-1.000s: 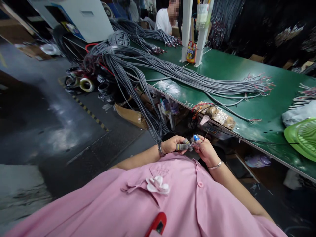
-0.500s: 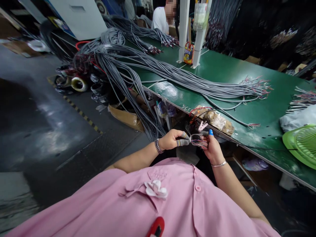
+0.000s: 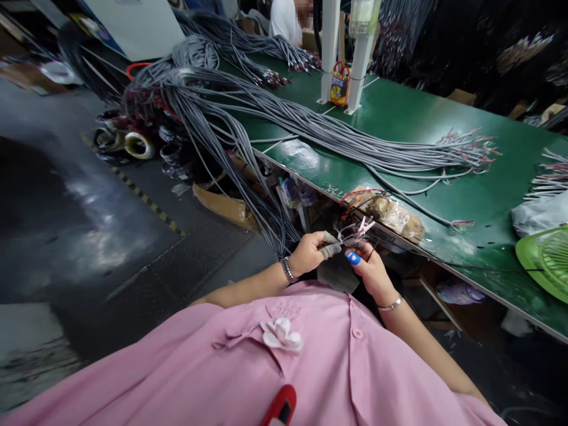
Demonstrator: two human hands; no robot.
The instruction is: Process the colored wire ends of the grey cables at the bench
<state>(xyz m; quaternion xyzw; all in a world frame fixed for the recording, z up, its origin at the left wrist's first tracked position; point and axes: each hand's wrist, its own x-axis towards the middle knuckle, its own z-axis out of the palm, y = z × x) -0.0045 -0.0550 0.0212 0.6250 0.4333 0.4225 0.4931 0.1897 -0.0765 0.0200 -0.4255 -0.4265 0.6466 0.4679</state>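
My left hand (image 3: 313, 251) wears grey finger cots and pinches the stripped end of a thin wire bundle (image 3: 351, 235) with pink and red strands. My right hand (image 3: 370, 269), with a blue cot on the thumb, grips the same bundle from the right side. Both hands meet in front of my pink shirt, just below the edge of the green table (image 3: 444, 195). A wrapped brown packet (image 3: 390, 213) with red wires lies on the table edge just above my hands.
A thick sheaf of grey cables (image 3: 310, 130) runs across the table and hangs off its left end. Two white posts (image 3: 346, 53) stand at the back. A green fan guard (image 3: 548, 254) sits far right. Tape rolls (image 3: 137, 145) lie on the floor. A person in white (image 3: 284, 18) sits beyond.
My hands have stayed together on the wire ends, lifting slightly toward the table edge. The right thumb has shifted lower on the bundle. The view tilted a little.
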